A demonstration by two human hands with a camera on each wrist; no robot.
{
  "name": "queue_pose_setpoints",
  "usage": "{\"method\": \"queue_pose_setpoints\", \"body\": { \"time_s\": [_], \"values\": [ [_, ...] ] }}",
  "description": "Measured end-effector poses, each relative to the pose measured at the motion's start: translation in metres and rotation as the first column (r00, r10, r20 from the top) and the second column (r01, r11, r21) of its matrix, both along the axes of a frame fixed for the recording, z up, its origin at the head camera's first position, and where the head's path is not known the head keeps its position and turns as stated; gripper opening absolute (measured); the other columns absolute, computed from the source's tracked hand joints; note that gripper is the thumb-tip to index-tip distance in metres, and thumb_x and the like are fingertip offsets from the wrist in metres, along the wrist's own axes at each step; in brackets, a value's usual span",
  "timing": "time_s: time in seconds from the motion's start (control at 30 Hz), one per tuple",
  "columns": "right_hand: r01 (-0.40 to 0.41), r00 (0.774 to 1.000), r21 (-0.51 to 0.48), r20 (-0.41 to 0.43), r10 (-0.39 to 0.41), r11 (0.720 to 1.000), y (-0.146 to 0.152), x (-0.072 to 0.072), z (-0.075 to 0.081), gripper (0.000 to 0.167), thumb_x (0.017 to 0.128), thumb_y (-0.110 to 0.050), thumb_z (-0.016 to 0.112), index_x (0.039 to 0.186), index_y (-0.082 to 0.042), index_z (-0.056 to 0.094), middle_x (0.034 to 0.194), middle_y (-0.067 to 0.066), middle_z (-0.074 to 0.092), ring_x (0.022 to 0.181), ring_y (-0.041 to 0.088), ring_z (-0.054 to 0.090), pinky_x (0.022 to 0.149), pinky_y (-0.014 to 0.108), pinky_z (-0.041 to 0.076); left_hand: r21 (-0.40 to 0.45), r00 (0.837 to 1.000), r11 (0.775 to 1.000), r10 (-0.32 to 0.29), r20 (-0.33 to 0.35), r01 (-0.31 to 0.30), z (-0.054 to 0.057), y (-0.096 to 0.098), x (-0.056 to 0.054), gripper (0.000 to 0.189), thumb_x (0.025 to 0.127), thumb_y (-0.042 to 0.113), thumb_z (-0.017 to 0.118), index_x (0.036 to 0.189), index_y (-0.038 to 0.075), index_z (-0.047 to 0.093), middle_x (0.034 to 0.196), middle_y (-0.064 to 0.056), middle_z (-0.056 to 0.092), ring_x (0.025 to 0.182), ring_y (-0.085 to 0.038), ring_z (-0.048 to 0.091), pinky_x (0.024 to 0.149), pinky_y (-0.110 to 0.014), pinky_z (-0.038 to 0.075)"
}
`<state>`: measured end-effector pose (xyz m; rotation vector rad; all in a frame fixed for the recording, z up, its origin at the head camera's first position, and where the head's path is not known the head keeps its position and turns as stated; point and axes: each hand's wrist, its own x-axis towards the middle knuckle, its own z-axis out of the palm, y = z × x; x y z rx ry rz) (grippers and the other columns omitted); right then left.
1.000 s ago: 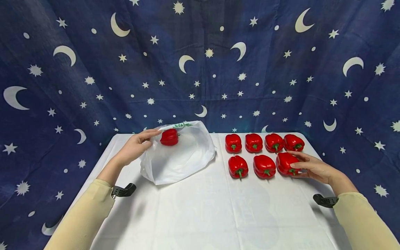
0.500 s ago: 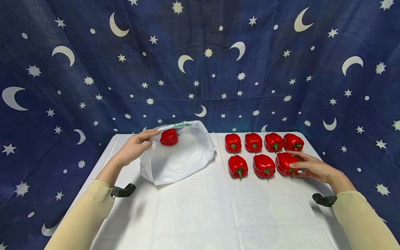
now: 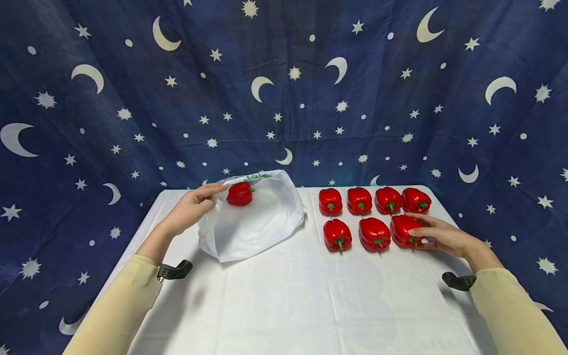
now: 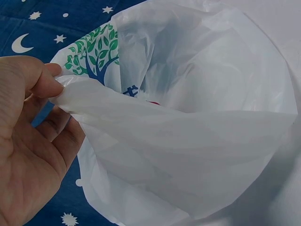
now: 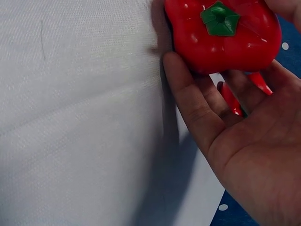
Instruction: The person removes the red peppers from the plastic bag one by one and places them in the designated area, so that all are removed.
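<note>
My left hand (image 3: pixel 191 209) pinches the rim of a white plastic bag (image 3: pixel 262 231) between thumb and fingers, and its mouth stands wide. In the left wrist view the bag (image 4: pixel 188 155) shows a printed green tree. One red bell pepper (image 3: pixel 240 194) lies inside, close to the left fingertips. At the right end of the near row, my right hand (image 3: pixel 448 238) holds another red bell pepper (image 3: pixel 405 230), fingers and thumb around its sides. That pepper (image 5: pixel 225 37) shows its green stem in the right wrist view, with the hand (image 5: pixel 254 136) below and beside it.
Several more red bell peppers stand in two rows, among them a near-row pepper (image 3: pixel 374 233) and a back-row pepper (image 3: pixel 416 200) close to the right hand. A white cloth covers the table (image 3: pixel 284 305). Behind it hangs a dark blue curtain (image 3: pixel 284 98) with moons and stars.
</note>
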<state>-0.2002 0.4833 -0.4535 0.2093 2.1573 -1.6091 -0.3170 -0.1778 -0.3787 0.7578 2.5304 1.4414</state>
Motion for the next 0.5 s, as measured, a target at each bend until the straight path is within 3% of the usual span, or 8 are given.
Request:
{"method": "queue_pose_setpoints", "body": {
  "time_s": [0.5],
  "values": [
    [-0.011,1.000,0.017,0.002,0.011,1.000,-0.0016,-0.0011,0.0053,0.090,0.098,-0.024,0.067,0.164,-0.008,0.008,0.161,0.030,0.005,0.139,0.048,0.024,0.100,0.053,0.048,0.008,1.000,1.000,-0.003,0.001,0.003,-0.0011,-0.0018,0.0006,0.046,0.102,0.004,0.051,0.147,0.013,0.058,0.160,-0.005,0.041,0.148,-0.027,0.034,0.100,-0.019,0.039]
  ]
}}
